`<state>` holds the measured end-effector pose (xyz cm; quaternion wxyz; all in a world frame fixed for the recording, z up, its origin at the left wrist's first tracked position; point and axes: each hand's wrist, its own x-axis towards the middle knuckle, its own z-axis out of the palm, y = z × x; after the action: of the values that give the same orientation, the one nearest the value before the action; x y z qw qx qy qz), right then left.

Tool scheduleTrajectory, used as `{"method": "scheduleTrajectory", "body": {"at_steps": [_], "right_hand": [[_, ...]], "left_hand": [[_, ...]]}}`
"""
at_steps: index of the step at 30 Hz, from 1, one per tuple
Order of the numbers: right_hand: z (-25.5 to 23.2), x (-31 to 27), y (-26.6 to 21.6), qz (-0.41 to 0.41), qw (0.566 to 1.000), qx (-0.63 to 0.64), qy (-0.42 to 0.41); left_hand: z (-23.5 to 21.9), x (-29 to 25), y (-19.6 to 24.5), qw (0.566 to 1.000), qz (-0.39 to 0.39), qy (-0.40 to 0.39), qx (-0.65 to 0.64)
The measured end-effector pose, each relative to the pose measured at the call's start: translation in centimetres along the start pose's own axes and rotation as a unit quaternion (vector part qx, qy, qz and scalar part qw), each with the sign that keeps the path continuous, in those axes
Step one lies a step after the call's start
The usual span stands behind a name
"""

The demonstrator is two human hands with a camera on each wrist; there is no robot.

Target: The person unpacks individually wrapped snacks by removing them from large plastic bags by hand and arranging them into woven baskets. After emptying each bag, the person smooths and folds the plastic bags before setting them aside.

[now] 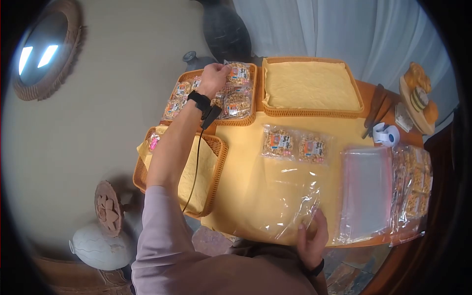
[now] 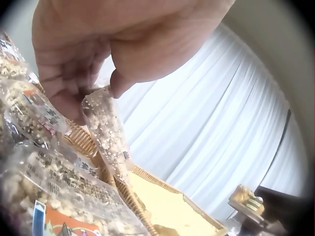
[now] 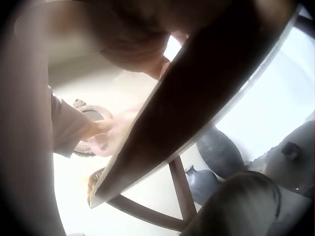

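In the head view my left hand [image 1: 214, 80] reaches over the back left basket [image 1: 252, 98] and pinches a clear packet of puffed snack [image 1: 238, 73]. The left wrist view shows thumb and fingers of the left hand [image 2: 98, 54] on the top edge of this upright packet [image 2: 106, 130]. My right hand [image 1: 313, 241] is at the table's front edge, thumb and fingers apart, beside the near end of a large clear bag [image 1: 290, 196]. Two snack packets [image 1: 279, 142] lie side by side in the bag's far end. Whether the right fingers touch its film is hard to tell.
A cloth-lined basket [image 1: 312, 88] stands at the back, another [image 1: 216, 182] at the left. Flat clear bags [image 1: 366, 191] and filled ones [image 1: 415, 182] lie at the right, near a white tape roll [image 1: 386, 135]. Dark vases [image 1: 227, 37] stand behind.
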<state>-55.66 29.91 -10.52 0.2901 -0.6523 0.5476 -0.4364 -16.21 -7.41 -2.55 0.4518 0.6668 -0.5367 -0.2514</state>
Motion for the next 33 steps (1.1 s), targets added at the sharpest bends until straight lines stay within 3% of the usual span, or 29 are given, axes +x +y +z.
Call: {"method": "scheduleTrajectory", "body": {"at_steps": [4, 7, 12, 16, 21, 24, 32, 33], "right_hand": [[0.3, 0.4, -0.7, 0.002, 1.0, -0.018, 0.012], [0.4, 0.0, -0.3, 0.011, 0.999, -0.043, 0.006], [0.5, 0.2, -0.3, -0.006, 0.997, -0.077, 0.001], [0.7, 0.7, -0.6, -0.039, 0.994, -0.104, 0.008], [0.9, 0.9, -0.9, -0.038, 0.993, -0.113, 0.013], [0.9, 1.1, -1.0, -0.045, 0.992, -0.114, 0.018], [0.9, 1.3, -1.5, -0.052, 0.991, -0.119, 0.017], [1.0, 1.2, -1.4, -0.06, 0.992, -0.112, 0.015]], "left_hand": [[1.1, 1.6, -1.9, 0.997, 0.017, 0.007, 0.08], [0.9, 1.2, -1.0, 0.989, -0.016, -0.05, 0.137], [0.3, 0.3, 0.1, 0.973, 0.034, -0.072, 0.219], [0.5, 0.4, -0.9, 0.973, 0.087, -0.066, 0.205], [1.0, -0.1, -1.0, 0.964, 0.088, -0.052, 0.246], [1.2, 0.2, -1.5, 0.959, 0.101, -0.005, 0.266], [0.5, 0.3, -0.7, 0.95, 0.08, -0.056, 0.296], [0.4, 0.2, -0.5, 0.964, 0.05, -0.084, 0.249]]}}
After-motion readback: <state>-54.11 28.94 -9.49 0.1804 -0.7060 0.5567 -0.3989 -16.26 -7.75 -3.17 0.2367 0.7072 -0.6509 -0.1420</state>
